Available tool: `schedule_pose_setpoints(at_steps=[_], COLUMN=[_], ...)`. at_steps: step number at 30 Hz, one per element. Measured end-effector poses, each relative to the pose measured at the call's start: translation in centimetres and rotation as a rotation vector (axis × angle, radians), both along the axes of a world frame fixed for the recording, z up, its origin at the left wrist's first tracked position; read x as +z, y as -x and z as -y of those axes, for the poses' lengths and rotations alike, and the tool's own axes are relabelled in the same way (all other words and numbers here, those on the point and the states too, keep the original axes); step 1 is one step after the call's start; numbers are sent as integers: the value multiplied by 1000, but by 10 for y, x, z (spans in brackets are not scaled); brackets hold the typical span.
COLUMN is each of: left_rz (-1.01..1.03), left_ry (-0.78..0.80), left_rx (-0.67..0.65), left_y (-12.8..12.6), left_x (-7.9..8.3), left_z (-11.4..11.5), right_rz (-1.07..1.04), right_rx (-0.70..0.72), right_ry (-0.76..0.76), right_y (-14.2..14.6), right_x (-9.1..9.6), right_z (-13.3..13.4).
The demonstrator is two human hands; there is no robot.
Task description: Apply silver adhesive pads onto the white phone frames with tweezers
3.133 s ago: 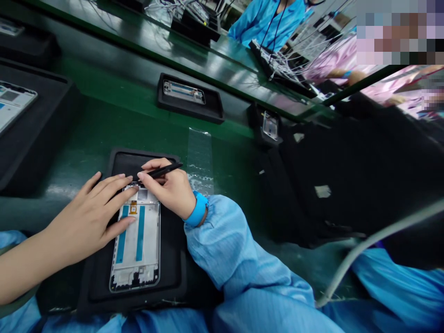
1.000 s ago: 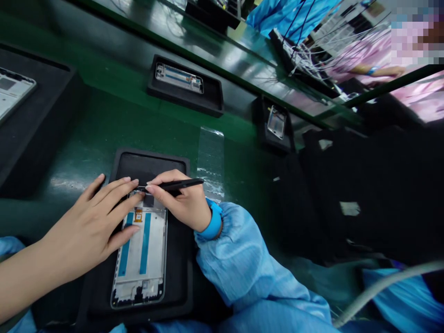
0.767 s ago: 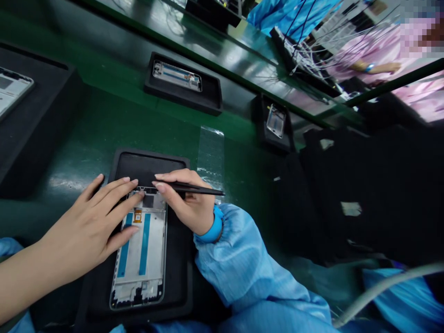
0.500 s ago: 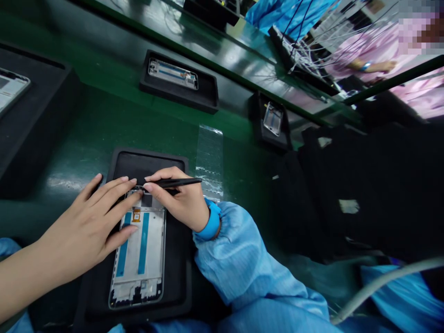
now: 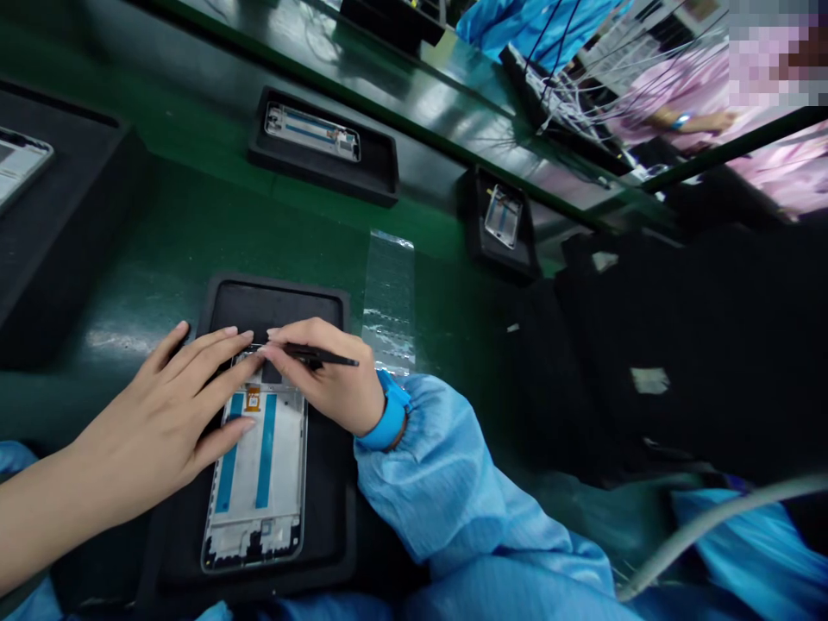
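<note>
A silver phone frame (image 5: 285,466) with two blue strips and an orange flex cable (image 5: 253,398) lies in a black foam tray (image 5: 329,526) in front of me. My left hand (image 5: 174,414) rests over its upper left part, fingers spread, the index fingertip at the top edge. In my right hand (image 5: 336,379) I pinch a slim black tool (image 5: 323,354), perhaps tweezers, held nearly level. Its tip is hidden by the fingers at the frame's top end, close to my left index finger. A blue wrist strap (image 5: 388,418) circles my right wrist.
Further black trays with phone frames stand at the back (image 5: 323,177), back right and left (image 5: 58,216). Clear plastic film (image 5: 389,297) lies on the green table. Stacked black trays (image 5: 582,362) fill the right side. People in blue and pink work beyond the rail.
My right hand has shifted slightly left, and the tool's rear end has swung lower and toward the left. My left hand stays on the phone frame. The whole view has moved a little.
</note>
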State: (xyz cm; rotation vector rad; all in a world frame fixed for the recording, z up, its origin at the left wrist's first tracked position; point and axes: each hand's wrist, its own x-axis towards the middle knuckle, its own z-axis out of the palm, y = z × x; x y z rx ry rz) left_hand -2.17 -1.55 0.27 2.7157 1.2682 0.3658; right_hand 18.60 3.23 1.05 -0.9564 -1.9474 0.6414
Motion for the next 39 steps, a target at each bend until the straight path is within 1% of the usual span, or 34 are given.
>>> schedule_pose_setpoints(at_steps=[2, 5, 8, 16, 20, 25, 29, 34, 39], left_rz=[5, 11, 10, -11, -22, -20, -19, -12, -1], left_ry=[0, 14, 19, 1, 13, 36, 33, 40, 37], left_rx=[-1, 1, 4, -5, -2, 6, 9, 12, 9], left_y=[1, 1, 1, 0, 0, 0, 2, 1, 1], left_x=[0, 0, 0, 0, 0, -1, -1, -1, -1], left_z=[0, 0, 0, -1, -1, 0, 0, 0, 0], right_rz=[-40, -98, -88, -42, -51, -25, -41, -10, -38], right_rx=[-23, -56, -47, -55, -71, -62, -83, -84, -87], right_ry=[34, 159, 213, 165, 178, 126, 146, 130, 123], right_y=[0, 0, 0, 1, 1, 1, 1, 1, 1], right_x=[0, 0, 0, 2, 3, 3, 1, 2, 1], right_z=[0, -2, -4, -3, -3, -3, -3, -3, -3])
